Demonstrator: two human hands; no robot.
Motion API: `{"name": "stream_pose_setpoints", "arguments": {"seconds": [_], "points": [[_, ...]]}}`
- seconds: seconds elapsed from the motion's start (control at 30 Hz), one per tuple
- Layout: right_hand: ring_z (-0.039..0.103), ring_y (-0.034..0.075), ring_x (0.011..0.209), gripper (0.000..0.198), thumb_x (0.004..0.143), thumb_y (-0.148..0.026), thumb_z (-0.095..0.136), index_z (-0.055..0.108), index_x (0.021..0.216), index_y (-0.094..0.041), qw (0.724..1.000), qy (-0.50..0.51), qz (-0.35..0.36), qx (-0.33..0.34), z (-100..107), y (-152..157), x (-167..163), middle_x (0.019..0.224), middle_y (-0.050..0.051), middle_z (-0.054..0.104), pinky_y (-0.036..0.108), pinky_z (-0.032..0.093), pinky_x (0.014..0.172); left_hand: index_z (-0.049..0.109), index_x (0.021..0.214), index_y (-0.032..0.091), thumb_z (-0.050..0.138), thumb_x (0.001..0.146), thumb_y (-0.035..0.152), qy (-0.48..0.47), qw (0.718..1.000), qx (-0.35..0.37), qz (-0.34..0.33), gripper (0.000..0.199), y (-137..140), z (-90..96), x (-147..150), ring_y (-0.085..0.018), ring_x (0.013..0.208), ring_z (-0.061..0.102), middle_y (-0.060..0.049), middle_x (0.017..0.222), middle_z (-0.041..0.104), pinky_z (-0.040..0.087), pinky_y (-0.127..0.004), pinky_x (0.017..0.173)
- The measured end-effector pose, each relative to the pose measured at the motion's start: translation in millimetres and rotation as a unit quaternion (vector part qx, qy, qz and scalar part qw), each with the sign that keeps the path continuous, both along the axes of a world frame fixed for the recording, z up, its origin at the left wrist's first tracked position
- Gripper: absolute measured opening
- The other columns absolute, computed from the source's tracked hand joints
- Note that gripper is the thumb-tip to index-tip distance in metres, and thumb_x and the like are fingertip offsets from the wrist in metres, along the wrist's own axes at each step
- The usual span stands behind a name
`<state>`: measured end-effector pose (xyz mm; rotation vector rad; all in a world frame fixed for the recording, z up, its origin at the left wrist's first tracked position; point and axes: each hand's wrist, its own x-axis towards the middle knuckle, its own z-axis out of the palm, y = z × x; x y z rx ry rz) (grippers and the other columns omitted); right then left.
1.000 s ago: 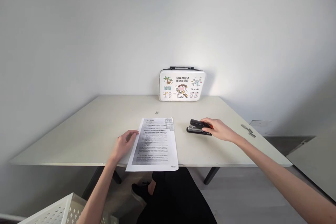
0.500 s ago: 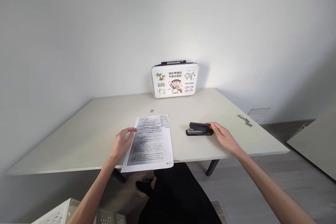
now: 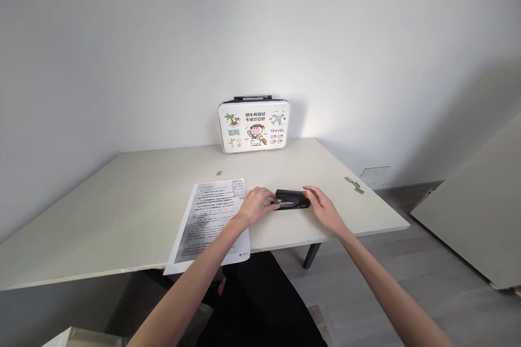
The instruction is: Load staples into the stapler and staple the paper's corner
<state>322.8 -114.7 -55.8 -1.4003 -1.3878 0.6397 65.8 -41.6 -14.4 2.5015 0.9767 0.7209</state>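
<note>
The black stapler is on the desk, not far from the front edge and right of the middle, with its nose towards the left edge and its orange-marked back end towards the right edge. The left hand is at the nose, fingers and thumb curved around that end; I cannot tell whether its grip is pinched tight or only resting there. The right hand is at the back end, fingers against the orange part, and I cannot tell from this view how firmly its grip is closed. A gap shows between the stapler's top arm and its base near the nose. Just left of the stapler a printed sheet of paper lies at a slant, its near end sticking out past the front edge of the desk, and the left forearm crosses above it. Farther back, between the paper and the back edge, is a small strip of staples, and a few more strips lie close to the right edge. A white cartoon case with a black handle stands at the back edge, close to the wall
</note>
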Motion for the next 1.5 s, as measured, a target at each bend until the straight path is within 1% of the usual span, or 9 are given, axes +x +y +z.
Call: {"name": "stream_pose_setpoints", "arguments": {"seconds": [0.17,0.37,0.57,0.73,0.83,1.0,1.2,1.4,1.5], "points": [[0.063,0.028,0.131,0.049,0.102,-0.063,0.044,0.063,0.128,-0.027,1.0,-0.006,-0.001,-0.014,3,-3,-1,0.138,0.01,0.069,0.044,0.05,0.111,0.077,0.098,0.023,0.071,0.095,0.039,0.002,1.0,0.009,0.009,0.017,1,0.0,-10,-0.03,0.11,0.068,-0.007,0.106,0.078,0.05,-0.044,0.1],[0.067,0.028,0.125,0.047,0.101,-0.063,0.047,0.065,0.122,-0.026,1.0,0.013,-0.001,-0.013,6,-4,-3,0.133,0.01,0.072,0.043,0.051,0.108,0.075,0.107,0.027,0.064,0.097,0.049,0.019,1.0,0.002,-0.012,0.026,3,14.0,-75,-0.028,0.117,0.066,-0.005,0.117,0.076,0.049,-0.042,0.105],[0.067,0.028,0.123,0.045,0.1,-0.063,0.048,0.066,0.119,-0.027,1.0,0.017,0.004,-0.013,5,-4,-3,0.131,0.009,0.073,0.043,0.051,0.108,0.072,0.111,0.025,0.059,0.098,0.042,0.041,0.976,0.033,0.211,0.025,51,18.9,-129,-0.027,0.116,0.067,-0.006,0.115,0.076,0.05,-0.039,0.105],[0.067,0.028,0.122,0.045,0.099,-0.064,0.048,0.067,0.117,-0.028,1.0,0.011,-0.006,-0.008,7,-4,-4,0.13,0.009,0.073,0.044,0.052,0.107,0.069,0.118,0.018,0.067,0.089,0.034,0.055,0.939,0.028,0.338,0.033,117,23.9,-128,-0.036,0.123,0.06,-0.015,0.12,0.071,0.045,-0.049,0.109],[0.068,0.028,0.121,0.045,0.099,-0.064,0.048,0.067,0.115,-0.026,1.0,0.009,-0.007,-0.006,11,-4,-6,0.128,0.01,0.074,0.043,0.051,0.108,0.071,0.11,0.02,0.067,0.087,0.029,0.06,0.93,0.004,0.361,0.025,139,24.4,-119,-0.037,0.122,0.059,-0.015,0.117,0.071,0.044,-0.051,0.108],[0.068,0.028,0.121,0.046,0.099,-0.064,0.047,0.066,0.116,-0.026,1.0,0.013,-0.003,-0.005,13,-4,-7,0.129,0.011,0.073,0.044,0.051,0.108,0.071,0.093,0.021,0.06,0.089,0.022,0.047,0.943,-0.023,0.328,0.012,134,21.0,-115,-0.035,0.118,0.063,-0.015,0.115,0.07,0.047,-0.048,0.103],[0.069,0.029,0.12,0.044,0.099,-0.064,0.048,0.067,0.115,-0.027,1.0,0.015,-0.001,-0.01,14,-5,-6,0.128,0.01,0.074,0.044,0.052,0.107,0.07,0.119,0.019,0.059,0.093,0.028,-0.024,0.96,-0.079,0.269,0.03,113,29.8,-112,-0.029,0.105,0.068,-0.013,0.116,0.071,0.053,-0.044,0.097],[0.068,0.029,0.121,0.043,0.1,-0.063,0.048,0.067,0.115,-0.028,1.0,0.013,0.001,-0.011,11,-6,-5,0.128,0.009,0.074,0.043,0.052,0.108,0.077,0.122,0.016,0.055,0.1,0.055,-0.094,0.962,-0.235,0.105,0.049,64,35.0,-91,-0.021,0.091,0.07,-0.013,0.116,0.075,0.059,-0.036,0.083],[0.068,0.029,0.123,0.042,0.1,-0.062,0.049,0.067,0.116,-0.027,1.0,0.019,0.003,-0.017,9,-6,-4,0.129,0.009,0.074,0.043,0.052,0.107,0.077,0.128,0.017,0.062,0.098,0.058,-0.126,0.94,-0.316,0.026,0.053,36,37.5,-81,-0.019,0.087,0.068,-0.014,0.113,0.075,0.058,-0.036,0.083]]}}
